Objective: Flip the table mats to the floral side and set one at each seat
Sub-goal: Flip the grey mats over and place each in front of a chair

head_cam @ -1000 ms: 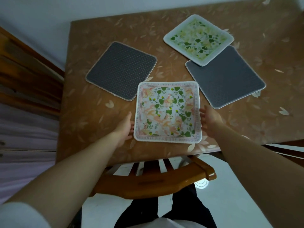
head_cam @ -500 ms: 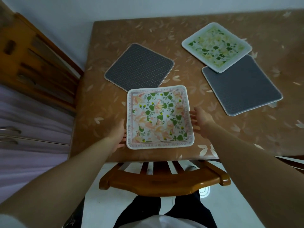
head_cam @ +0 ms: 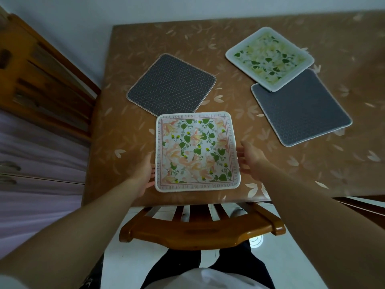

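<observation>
A pink floral mat (head_cam: 196, 151) lies flat, flower side up, near the table's front edge and right behind the chair. My left hand (head_cam: 143, 174) rests against its left edge with straight fingers. My right hand (head_cam: 253, 160) hovers at its right edge, fingers loosely spread and holding nothing. A dark grey mat (head_cam: 170, 84) lies back side up behind it, its near corner almost touching the pink one. At the far right a green floral mat (head_cam: 268, 58) overlaps the corner of a second dark grey mat (head_cam: 302, 109).
The brown table (head_cam: 208, 38) carries a leaf-pattern cover. A wooden chair back (head_cam: 200, 230) stands between me and the front edge. A wooden cabinet (head_cam: 41, 80) and drawers line the left side, and a white wall runs behind the table.
The pink floral mat has been turned square to the front edge and shifted a little left. My right hand has eased off its right edge.
</observation>
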### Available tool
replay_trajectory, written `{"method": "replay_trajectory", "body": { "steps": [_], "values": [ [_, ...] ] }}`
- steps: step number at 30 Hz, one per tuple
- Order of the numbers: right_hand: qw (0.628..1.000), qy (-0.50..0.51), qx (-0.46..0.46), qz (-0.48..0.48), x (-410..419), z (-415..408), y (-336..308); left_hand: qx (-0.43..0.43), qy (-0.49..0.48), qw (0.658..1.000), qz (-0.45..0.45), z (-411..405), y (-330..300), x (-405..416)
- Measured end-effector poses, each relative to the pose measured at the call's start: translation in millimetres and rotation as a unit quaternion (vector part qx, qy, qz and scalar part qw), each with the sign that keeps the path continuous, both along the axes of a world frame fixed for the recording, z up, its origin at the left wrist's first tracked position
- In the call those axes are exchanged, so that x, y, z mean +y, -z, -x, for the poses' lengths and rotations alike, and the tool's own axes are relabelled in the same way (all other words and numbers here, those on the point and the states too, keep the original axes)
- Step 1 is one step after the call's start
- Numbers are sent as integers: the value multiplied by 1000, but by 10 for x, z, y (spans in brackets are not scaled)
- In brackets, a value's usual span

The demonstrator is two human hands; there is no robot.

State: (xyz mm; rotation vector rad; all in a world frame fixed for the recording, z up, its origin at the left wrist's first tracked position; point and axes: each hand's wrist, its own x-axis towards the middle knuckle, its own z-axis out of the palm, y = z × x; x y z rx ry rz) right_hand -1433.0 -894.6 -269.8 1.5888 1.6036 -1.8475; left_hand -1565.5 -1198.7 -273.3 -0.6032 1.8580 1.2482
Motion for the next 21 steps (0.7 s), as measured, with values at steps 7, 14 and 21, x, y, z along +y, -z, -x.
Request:
{"method": "replay_trajectory", "body": {
  "steps": [7, 14, 21],
  "values": [
    [1000, -8, -6, -12, -13, -71, 27, -11, 5, 1000, 6, 0, 27, -75],
    [999, -3, -17, -28, -46, -101, 23, -39, 15, 999, 5, 70, 42, -167],
    [999, -8, -30, -34, -95, -151, 56, -32, 28, 999, -6, 35, 37, -173]
  ]
}}
